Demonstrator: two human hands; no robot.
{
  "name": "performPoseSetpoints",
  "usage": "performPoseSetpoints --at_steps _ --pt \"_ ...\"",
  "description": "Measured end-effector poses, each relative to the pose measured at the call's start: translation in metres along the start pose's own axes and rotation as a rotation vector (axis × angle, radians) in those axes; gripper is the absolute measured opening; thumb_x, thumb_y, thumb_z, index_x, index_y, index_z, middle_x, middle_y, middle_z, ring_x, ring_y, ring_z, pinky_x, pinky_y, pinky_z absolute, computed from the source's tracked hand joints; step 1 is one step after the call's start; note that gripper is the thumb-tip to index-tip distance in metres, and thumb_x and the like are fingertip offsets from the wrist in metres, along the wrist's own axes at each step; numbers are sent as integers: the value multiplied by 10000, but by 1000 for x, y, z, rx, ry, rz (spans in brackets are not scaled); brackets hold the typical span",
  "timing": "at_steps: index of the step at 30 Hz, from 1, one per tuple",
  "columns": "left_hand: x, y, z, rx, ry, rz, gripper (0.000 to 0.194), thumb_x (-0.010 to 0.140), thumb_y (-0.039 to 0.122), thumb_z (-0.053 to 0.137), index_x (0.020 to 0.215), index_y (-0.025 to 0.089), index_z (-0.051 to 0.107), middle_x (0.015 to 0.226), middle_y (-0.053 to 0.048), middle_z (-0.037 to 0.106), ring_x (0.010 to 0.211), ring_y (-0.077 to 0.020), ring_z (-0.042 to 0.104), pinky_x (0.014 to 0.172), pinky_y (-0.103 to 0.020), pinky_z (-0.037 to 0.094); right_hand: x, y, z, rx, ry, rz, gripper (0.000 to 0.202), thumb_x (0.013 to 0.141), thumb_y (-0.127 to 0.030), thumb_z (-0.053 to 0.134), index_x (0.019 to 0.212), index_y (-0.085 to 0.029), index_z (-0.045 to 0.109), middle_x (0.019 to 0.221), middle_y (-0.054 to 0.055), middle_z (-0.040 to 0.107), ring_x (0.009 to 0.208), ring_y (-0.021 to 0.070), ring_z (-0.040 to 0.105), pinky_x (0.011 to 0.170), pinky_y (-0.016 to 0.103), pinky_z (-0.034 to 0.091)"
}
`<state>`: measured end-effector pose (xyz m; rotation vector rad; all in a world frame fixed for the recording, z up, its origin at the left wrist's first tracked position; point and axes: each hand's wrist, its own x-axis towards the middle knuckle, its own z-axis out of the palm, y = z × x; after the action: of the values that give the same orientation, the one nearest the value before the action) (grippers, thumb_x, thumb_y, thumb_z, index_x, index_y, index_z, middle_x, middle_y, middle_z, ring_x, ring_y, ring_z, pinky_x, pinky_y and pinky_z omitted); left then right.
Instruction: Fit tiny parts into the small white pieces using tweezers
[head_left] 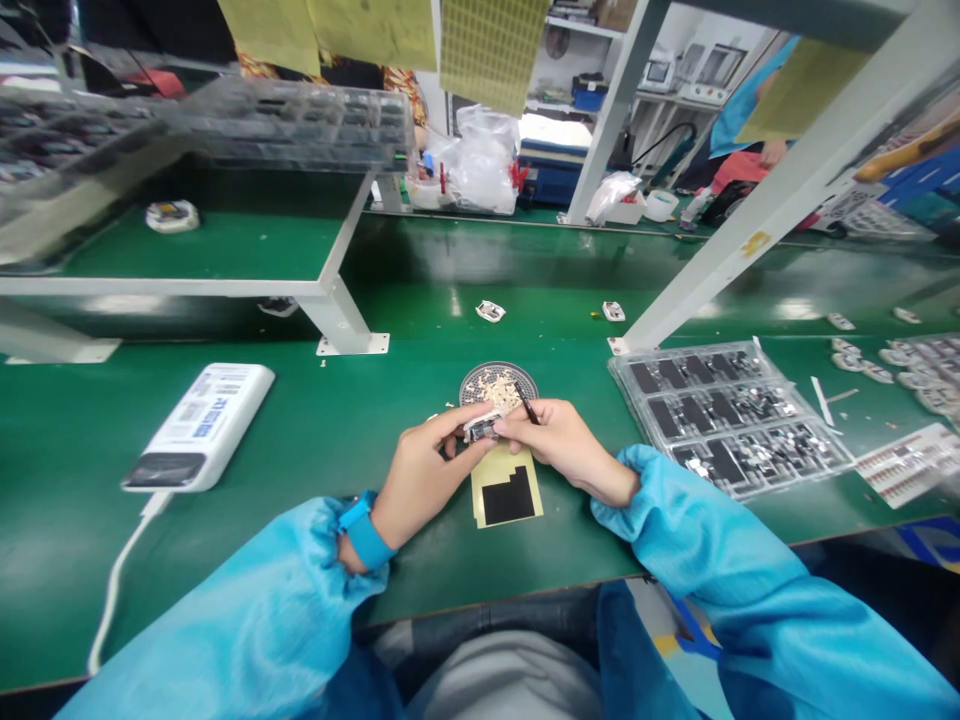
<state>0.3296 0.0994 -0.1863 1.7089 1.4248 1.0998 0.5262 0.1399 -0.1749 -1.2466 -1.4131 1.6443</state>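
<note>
With the parts tray (636, 408) to the right of our fingers, our left hand (424, 470) and right hand (570, 445) meet just short of the round dish (468, 388), pinching a small gadget (481, 430), a slim dark tool (527, 404) between our right fingers. This looks like close handwork, calling for steady fingertips

white part (481, 428), seemingly open, in left hand (421, 468); dark tool (527, 405) in right hand (567, 445).

Lower left: open passage over the green bench (315, 430). Right: approach obstructed by slanted post (697, 180) and compartment tray (727, 415).
</note>
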Motion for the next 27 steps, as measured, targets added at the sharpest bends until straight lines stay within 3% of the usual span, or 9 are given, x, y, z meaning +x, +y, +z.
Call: performPoseSetpoints --at_steps 4,7,9,12,17,21,24,27 --pt "-1 -1 0 -50 0 -59 383 824 305 773 1200 240 743 818 -8 737 588 -122 557 564 -264 488 -1 -3 2 -23 5 -31 339 775 -481 784 726 -155 702 633 2 641 538 86 487 528 231 379" --pt "1 -3 3 -322 -52 -187 484 785 345 811 1236 197 715 1037 -75 779 812 -196 719 736 -327 606 -2 -3 7 -75 91 -125 352 741 -469 811 682 -170 635 665 -2 633 610 113 530 607 258 430" --pt "3 -3 4 -520 -95 -262 541 751 349 841 1239 164 701 1125 -112 770 975 -248 740 862 -377 621 -3 -1 9 -105 156 -197 340 717 -442 833 745 -180 619 714 -13 628 647 122 540 638 267 448" --pt "5 2 4 -657 -122 -313 552 718 329 870 1211 143 705 1142 -131 768 1009 -267 743 885 -391 630 -3 2 11 -90 156 -272 327 737 -390 824 912 -191 633 807 -12 640 740 141 583 715 279 485" --pt "6 11 1 -622 -106 -320 459 769 311 833 1181 140 727 1069 -120 782 829 -218 752 751 -326 646 -3 5 14 -65 150 -294 235 770 -358 796 877 -189 671 822 0 663 759 149 601 740 286 501" --pt "4 9 3 -609 -104 -263 375 804 319 791 1147 172 748 1219 -114 718 769 -173 734 723 -307 636 -3 4 21 23 98 -229 307 772 -451 787 900 -185 702 801 11 690 721 160 620 689 295 513" --pt "1 2 6 -542 -82 -193 343 841 335 749 1153 191 734 1260 -103 677 845 -184 732 798 -334 625 -2 5 24 13 73 -210 347 761 -496 785 840 -168 704 746 8 669 690 156 595 665 290 497" --pt "0 -2 8 -375 -100 -144 329 917 347 661 1212 207 697 1155 -86 714 947 -212 714 888 -362 588 2 5 25 -20 139 -240 322 763 -474 784 794 -168 687 747 12 664 691 157 580 671 289 484"
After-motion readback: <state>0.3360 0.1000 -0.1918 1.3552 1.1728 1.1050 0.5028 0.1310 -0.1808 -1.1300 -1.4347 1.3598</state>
